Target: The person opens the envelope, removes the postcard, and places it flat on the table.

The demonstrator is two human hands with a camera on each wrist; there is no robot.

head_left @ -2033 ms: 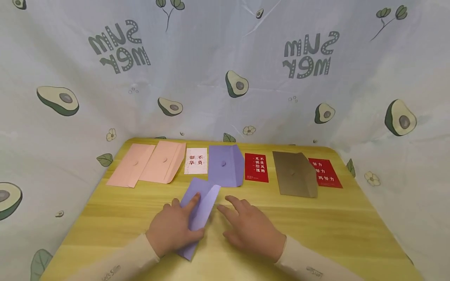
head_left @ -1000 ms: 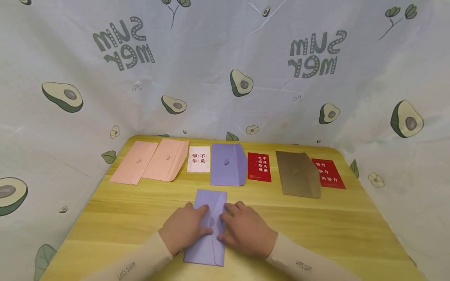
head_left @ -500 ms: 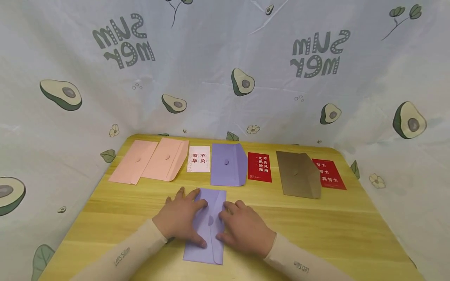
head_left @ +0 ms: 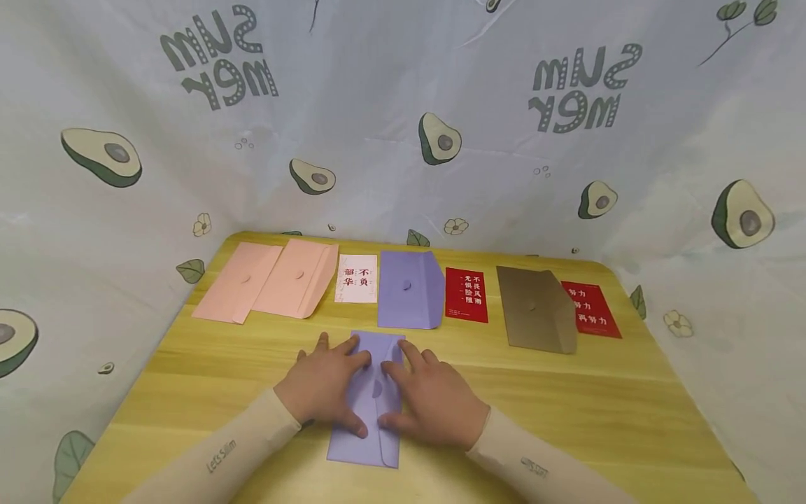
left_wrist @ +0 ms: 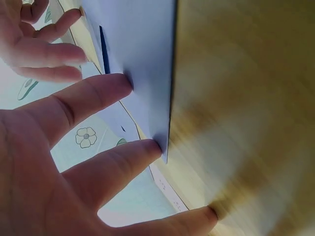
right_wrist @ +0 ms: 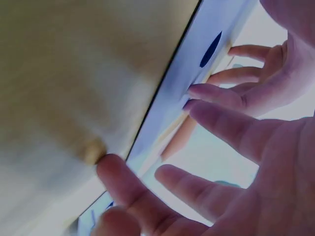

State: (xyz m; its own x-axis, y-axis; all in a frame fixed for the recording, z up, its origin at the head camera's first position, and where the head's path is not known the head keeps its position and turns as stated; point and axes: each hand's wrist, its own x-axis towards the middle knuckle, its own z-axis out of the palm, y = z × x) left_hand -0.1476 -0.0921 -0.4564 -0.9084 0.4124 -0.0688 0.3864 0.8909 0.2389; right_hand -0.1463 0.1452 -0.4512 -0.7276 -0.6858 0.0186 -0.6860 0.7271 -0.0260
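Observation:
A purple envelope [head_left: 355, 449] lies flat on the table in front of the person, its long flap folded over and a small round notch near its middle. My left hand [head_left: 322, 383] rests on its left side, fingers spread, with thumb and fingertips touching the paper. On the flap side, my right hand [head_left: 439, 400] touches the envelope with thumb and fingertips. In the left wrist view, two fingertips of the left hand [left_wrist: 44, 147] press on the paper and another touches the table. The right wrist view has the right hand [right_wrist: 256, 167] with its fingers extended at the envelope's edge.
Along the far side lie two pink envelopes [head_left: 234, 283], a white card [head_left: 356, 287], another purple envelope [head_left: 403, 308], a red card [head_left: 466, 308], a brown envelope [head_left: 529, 329] and a second red card [head_left: 598, 323]. A patterned curtain [head_left: 365, 84] hangs behind the yellow wooden table [head_left: 567, 406].
The purple envelope's flap, raised at first, is folded down, and the envelope has turned straighter. The left hand has spread along the left edge; the right hand has come onto the flap.

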